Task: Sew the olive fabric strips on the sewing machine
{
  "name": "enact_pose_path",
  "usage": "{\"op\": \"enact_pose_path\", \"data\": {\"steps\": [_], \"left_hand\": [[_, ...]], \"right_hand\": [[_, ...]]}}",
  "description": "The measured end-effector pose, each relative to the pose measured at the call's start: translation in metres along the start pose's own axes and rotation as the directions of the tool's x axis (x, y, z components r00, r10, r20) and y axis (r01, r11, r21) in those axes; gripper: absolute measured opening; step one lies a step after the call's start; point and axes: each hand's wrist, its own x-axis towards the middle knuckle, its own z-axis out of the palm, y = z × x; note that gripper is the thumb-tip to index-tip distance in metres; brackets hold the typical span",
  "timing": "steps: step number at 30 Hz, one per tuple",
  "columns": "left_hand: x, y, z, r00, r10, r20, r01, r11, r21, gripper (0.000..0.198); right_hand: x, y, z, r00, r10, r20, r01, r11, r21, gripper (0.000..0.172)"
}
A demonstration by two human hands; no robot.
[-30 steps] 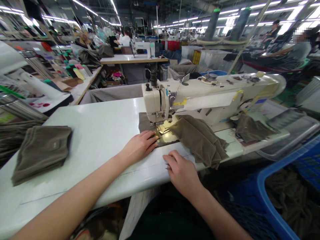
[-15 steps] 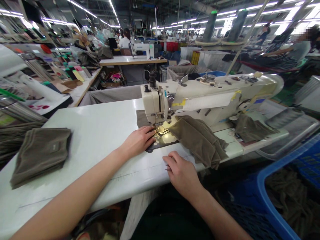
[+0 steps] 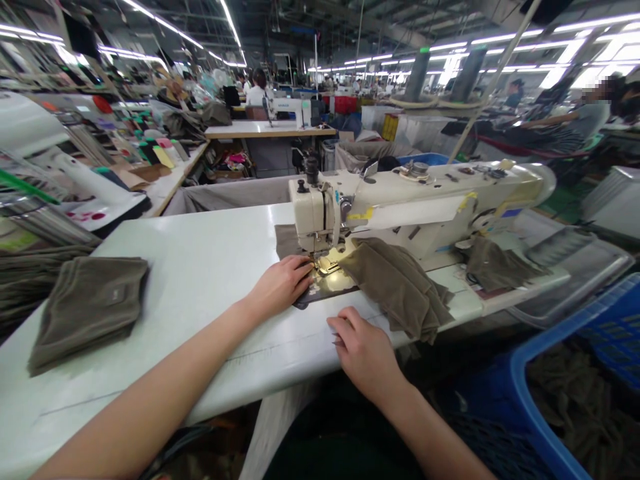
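My left hand (image 3: pixel 283 283) lies at the needle area of a cream sewing machine (image 3: pixel 380 200), palm down. Its fingers stretch toward the presser foot, and its fingertips are partly hidden there. Just behind them, a piece of brown fabric (image 3: pixel 286 241) lies flat on the table. My right hand (image 3: pixel 367 353) is closed in front of the table's near edge. Two small dark points of what look like thread snips (image 3: pixel 337 341) stick out beneath its fingers. To the right of the needle plate (image 3: pixel 333 279), a bunched stack of brown fabric pieces (image 3: pixel 400 283) hangs toward the near edge.
A folded brown fabric stack (image 3: pixel 90 310) lies on the left of the white table (image 3: pixel 200 260). More brown fabric (image 3: pixel 493 261) sits beside the machine's right end. A blue basket (image 3: pixel 523 373) of brown cloth stands at lower right. Other workers sit farther back.
The view has shifted slightly, so the machine and table appear a little lower. Both hands keep nearly the same place and pose. The fabric shows no clear movement.
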Motion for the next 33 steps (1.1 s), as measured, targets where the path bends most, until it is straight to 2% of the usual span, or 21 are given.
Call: {"op": "enact_pose_path", "data": {"steps": [3,5,7,8,10,12,15,17,19,21,23,25,26,28,30,33], "left_hand": [[0.005,-0.001,0.0,0.996,-0.092,-0.009,0.092,0.996,-0.021,0.04],[0.012,-0.004,0.0,0.975,-0.219,-0.035,0.219,0.976,-0.011,0.04],[0.019,-0.008,0.003,0.947,-0.31,-0.081,0.313,0.949,0.022,0.035],[0.022,-0.01,0.005,0.94,-0.329,-0.094,0.334,0.942,0.039,0.032],[0.024,-0.014,0.009,0.938,-0.341,-0.065,0.345,0.937,0.05,0.036],[0.02,-0.017,0.012,0.923,-0.385,-0.004,0.385,0.922,0.034,0.044],[0.0,-0.018,0.008,0.885,-0.466,0.028,0.465,0.885,0.02,0.049],[-0.017,-0.017,0.0,0.869,-0.493,0.031,0.493,0.87,0.02,0.044],[-0.033,-0.018,-0.011,0.836,-0.548,0.026,0.547,0.837,0.025,0.034],[-0.045,-0.023,-0.023,0.755,-0.656,-0.012,0.656,0.754,0.042,0.032],[-0.051,-0.031,-0.032,0.628,-0.776,-0.061,0.778,0.626,0.052,0.037],[-0.049,-0.041,-0.038,0.524,-0.849,-0.07,0.851,0.524,0.032,0.043],[-0.045,-0.046,-0.039,0.496,-0.867,-0.054,0.868,0.496,0.008,0.043],[-0.037,-0.052,-0.037,0.476,-0.879,-0.012,0.877,0.476,-0.067,0.034],[-0.03,-0.052,-0.032,0.479,-0.878,0.003,0.867,0.472,-0.163,0.023],[-0.029,-0.043,-0.026,0.482,-0.875,-0.045,0.828,0.471,-0.305,0.019]], "right_hand": [[-0.003,0.001,-0.015,0.984,-0.1,-0.149,0.109,0.993,0.054,0.022],[-0.004,0.011,-0.034,0.939,-0.12,-0.323,0.137,0.99,0.03,0.018],[-0.003,0.028,-0.055,0.879,-0.081,-0.469,0.059,0.996,-0.061,0.015],[-0.001,0.038,-0.064,0.857,-0.034,-0.514,-0.033,0.992,-0.122,0.016],[0.001,0.056,-0.076,0.879,0.059,-0.474,-0.198,0.948,-0.248,0.024],[0.0,0.069,-0.075,0.935,0.126,-0.333,-0.251,0.897,-0.364,0.039],[-0.01,0.079,-0.058,0.982,0.134,-0.134,-0.181,0.874,-0.452,0.045],[-0.018,0.086,-0.047,0.987,0.112,-0.118,-0.154,0.88,-0.45,0.043],[-0.022,0.096,-0.04,0.989,0.06,-0.132,-0.112,0.896,-0.429,0.041],[-0.021,0.106,-0.039,0.994,-0.07,-0.082,0.027,0.897,-0.441,0.038],[-0.019,0.113,-0.041,0.978,-0.208,-0.015,0.179,0.873,-0.455,0.04],[-0.017,0.12,-0.044,0.961,-0.278,0.011,0.252,0.852,-0.458,0.044],[-0.016,0.123,-0.045,0.96,-0.281,0.01,0.255,0.854,-0.454,0.044],[-0.015,0.131,-0.045,0.962,-0.274,-0.02,0.24,0.874,-0.424,0.041],[-0.014,0.14,-0.042,0.952,-0.301,-0.052,0.261,0.889,-0.376,0.038],[-0.011,0.153,-0.032,0.91,-0.395,-0.125,0.344,0.888,-0.304,0.043]]}}
